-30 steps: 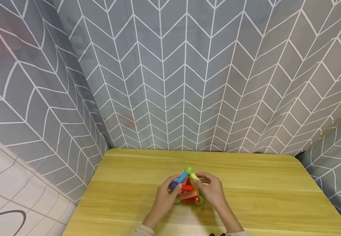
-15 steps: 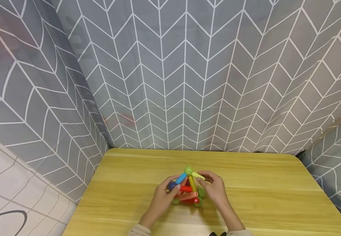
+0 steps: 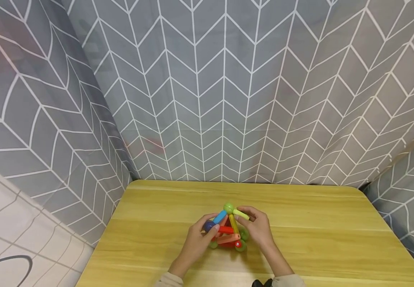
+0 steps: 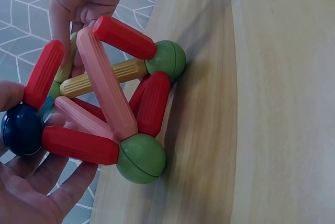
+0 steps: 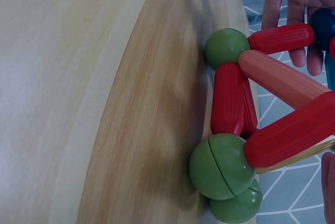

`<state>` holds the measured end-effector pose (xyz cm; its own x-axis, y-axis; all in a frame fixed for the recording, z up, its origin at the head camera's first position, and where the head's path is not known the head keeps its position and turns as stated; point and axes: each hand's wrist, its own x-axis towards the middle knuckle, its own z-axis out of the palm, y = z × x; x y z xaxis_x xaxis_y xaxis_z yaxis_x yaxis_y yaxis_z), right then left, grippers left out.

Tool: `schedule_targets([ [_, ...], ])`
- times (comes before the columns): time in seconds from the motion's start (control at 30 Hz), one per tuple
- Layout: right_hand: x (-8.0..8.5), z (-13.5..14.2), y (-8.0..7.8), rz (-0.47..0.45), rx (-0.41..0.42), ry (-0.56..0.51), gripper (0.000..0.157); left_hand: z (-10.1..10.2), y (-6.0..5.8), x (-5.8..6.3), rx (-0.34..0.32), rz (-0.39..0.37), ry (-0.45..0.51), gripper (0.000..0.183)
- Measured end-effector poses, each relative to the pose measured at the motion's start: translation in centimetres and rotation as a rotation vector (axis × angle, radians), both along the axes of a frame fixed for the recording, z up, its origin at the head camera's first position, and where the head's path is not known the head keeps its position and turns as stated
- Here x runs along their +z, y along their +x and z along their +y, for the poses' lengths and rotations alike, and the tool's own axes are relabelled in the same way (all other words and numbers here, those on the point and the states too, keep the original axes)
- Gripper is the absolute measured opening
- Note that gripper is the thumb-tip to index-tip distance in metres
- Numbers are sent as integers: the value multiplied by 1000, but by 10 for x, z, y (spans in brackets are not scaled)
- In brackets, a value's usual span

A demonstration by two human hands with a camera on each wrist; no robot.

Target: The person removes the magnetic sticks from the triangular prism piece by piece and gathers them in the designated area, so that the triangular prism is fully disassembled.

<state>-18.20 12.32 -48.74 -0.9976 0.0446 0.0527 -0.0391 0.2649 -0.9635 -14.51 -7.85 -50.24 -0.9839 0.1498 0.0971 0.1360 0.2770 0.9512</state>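
Note:
A frame of ribbed magnetic rods and balls stands on the table between both hands. My left hand (image 3: 196, 241) holds the dark blue ball (image 4: 22, 130) at its left corner, the thumb near a red rod (image 4: 44, 71). With thumb and fingers my right hand (image 3: 259, 228) pinches a yellow-green rod (image 3: 242, 214), whose inner end meets the top green ball (image 3: 228, 207). A blue rod (image 3: 220, 217) runs from that ball towards the dark blue one. Lower green balls (image 4: 141, 158) touch the tabletop. A salmon rod (image 4: 107, 85) and a red rod (image 4: 125, 37) have free upper ends close together.
The wooden table (image 3: 318, 231) extends to both sides of the frame. Grey patterned curtains (image 3: 210, 99) hang behind and beside it. A small black object (image 3: 262, 283) shows at the bottom edge near the right sleeve.
My right hand has shifted slightly right and up, and the yellow-green rod now angles farther outward, showing the yellow rod beneath. My left hand stays on the blue ball.

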Motion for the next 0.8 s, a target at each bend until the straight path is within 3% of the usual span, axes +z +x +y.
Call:
schedule_targets([
  [0.4, -3, 0, -3, 37, 4, 83, 24, 2, 1, -1, -21, -4, 80, 35],
  [0.8, -1, -1, -2, 31, 13, 40, 24, 4, 2, -2, -4, -4, 57, 34],
])
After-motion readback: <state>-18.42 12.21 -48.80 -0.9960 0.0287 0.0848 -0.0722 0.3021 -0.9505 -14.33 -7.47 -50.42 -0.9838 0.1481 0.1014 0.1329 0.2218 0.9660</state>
